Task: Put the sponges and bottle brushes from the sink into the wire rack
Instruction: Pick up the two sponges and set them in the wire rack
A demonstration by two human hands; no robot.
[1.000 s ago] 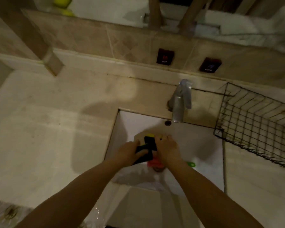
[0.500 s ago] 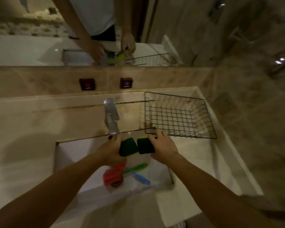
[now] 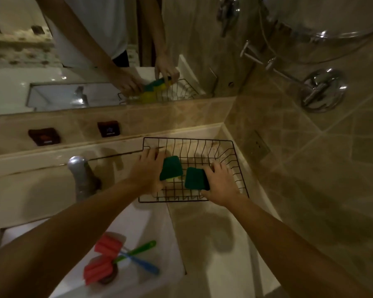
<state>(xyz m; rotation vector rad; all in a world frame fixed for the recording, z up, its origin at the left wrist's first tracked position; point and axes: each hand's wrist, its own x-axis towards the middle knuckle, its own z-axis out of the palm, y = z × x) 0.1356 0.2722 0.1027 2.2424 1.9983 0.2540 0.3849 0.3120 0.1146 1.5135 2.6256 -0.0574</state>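
Both hands are inside the black wire rack (image 3: 238,168) on the counter right of the sink. My left hand (image 3: 148,171) holds a green-topped sponge (image 3: 171,168) by its left edge. My right hand (image 3: 221,182) grips a second green sponge (image 3: 194,178) by its right edge. The two sponges sit side by side just above the rack floor. In the white sink (image 3: 159,224) lie two bottle brushes with pink foam heads: one with a green handle (image 3: 138,251), one with a blue handle (image 3: 145,265). Their handles cross near the drain.
A chrome faucet (image 3: 82,177) stands behind the sink, left of the rack. A mirror (image 3: 73,50) runs along the back wall. Two dark wall switches (image 3: 108,129) sit on the tiled backsplash. The tiled side wall (image 3: 310,168) closes in right of the rack.
Both hands carried the sponges from above the sink's right rim to the right, into the wire rack. The camera view swung right with them. The brushes stayed in the sink.
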